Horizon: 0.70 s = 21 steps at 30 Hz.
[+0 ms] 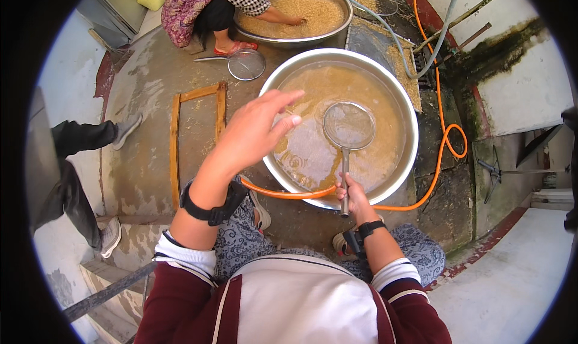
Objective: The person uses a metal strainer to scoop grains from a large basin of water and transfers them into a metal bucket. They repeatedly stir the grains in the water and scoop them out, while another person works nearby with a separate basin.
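A round fine-mesh metal sieve with a straight metal handle (349, 125) sits within a wide round silver metal basin (412, 157) of cloudy tan water (385, 103).
The right hand (356, 194), at the basin's near rim, has its grip clenched around the sieve's handle; whether the mesh touches the water cannot be told. The left hand (256, 124) hangs above the basin's left rim, its grip released, fingers spread and holding nothing. An orange flexible hose (289, 194) passes along the basin's near side and loops to its right. A rectangular brown wooden frame (175, 145) lies left of the basin; a second round metal sieve (246, 64) lies beyond its upper left. Past the basin's far rim, a co-worker's hand (295, 20) reaches into golden-brown grain (316, 8) in another silver metal basin (295, 41).
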Each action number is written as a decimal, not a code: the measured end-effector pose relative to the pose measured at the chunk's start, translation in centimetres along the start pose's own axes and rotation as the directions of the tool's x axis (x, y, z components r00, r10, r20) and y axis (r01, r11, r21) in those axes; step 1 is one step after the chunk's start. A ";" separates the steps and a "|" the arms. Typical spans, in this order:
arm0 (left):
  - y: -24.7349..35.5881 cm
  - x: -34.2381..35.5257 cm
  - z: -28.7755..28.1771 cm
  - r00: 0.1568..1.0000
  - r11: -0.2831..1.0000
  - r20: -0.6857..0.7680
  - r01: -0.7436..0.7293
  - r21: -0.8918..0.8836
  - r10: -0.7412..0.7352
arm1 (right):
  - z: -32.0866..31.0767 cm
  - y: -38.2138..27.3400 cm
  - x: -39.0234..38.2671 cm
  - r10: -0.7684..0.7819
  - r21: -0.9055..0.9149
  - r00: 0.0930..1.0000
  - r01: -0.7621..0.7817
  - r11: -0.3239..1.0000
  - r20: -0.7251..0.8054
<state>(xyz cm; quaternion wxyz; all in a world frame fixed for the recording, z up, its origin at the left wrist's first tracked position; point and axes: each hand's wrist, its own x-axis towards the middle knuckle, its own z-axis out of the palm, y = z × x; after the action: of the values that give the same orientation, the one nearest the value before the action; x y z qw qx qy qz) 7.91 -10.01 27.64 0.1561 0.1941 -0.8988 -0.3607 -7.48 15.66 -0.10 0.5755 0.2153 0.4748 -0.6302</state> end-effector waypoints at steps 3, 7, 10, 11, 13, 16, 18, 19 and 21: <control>-1.3 0.5 0.9 0.999 0.992 0.049 0.024 -0.121 -0.018 | 0.4 1.3 -0.5 0.008 0.032 1.000 -0.008 0.999 0.022; -4.1 0.8 1.5 0.991 0.986 0.092 0.110 -0.125 -0.099 | -1.8 2.3 -3.8 0.150 -0.047 0.985 -0.154 0.987 -0.084; -5.0 0.3 1.7 0.993 0.993 0.082 0.092 -0.078 -0.086 | -4.3 1.4 -4.7 0.120 -0.154 0.984 -0.140 0.978 -0.132; -5.2 0.2 1.7 0.996 0.995 0.061 0.064 -0.074 -0.059 | -4.9 0.9 -4.3 0.070 -0.208 0.987 -0.099 0.973 -0.143; -5.3 0.2 1.9 0.996 0.998 0.073 0.057 -0.026 -0.055 | -5.8 -0.7 -3.4 -0.018 -0.275 0.991 -0.019 0.961 -0.132; -5.5 0.0 2.3 0.996 0.999 0.086 0.026 0.027 -0.028 | -5.4 -3.4 -1.1 -0.121 -0.433 0.935 -0.037 0.901 -0.332; -5.7 -0.3 2.7 0.997 0.998 0.075 0.006 0.060 -0.011 | -3.9 -4.7 0.7 -0.166 -0.528 0.920 -0.051 0.848 -0.355; -5.8 -0.2 2.9 0.998 0.997 0.065 -0.009 0.082 0.004 | -2.8 -4.8 1.7 -0.159 -0.470 0.944 0.006 0.883 -0.288; -5.8 -0.1 3.2 0.998 0.994 0.065 -0.020 0.104 0.013 | -0.5 -4.2 3.7 -0.120 -0.434 0.982 0.044 0.900 -0.149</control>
<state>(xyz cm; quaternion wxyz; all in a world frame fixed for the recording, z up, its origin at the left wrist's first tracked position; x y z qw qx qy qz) 8.02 -11.91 21.33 0.1199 0.1829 -0.9225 -0.3180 -12.49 13.71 -1.91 0.5386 0.1169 0.6580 -0.5132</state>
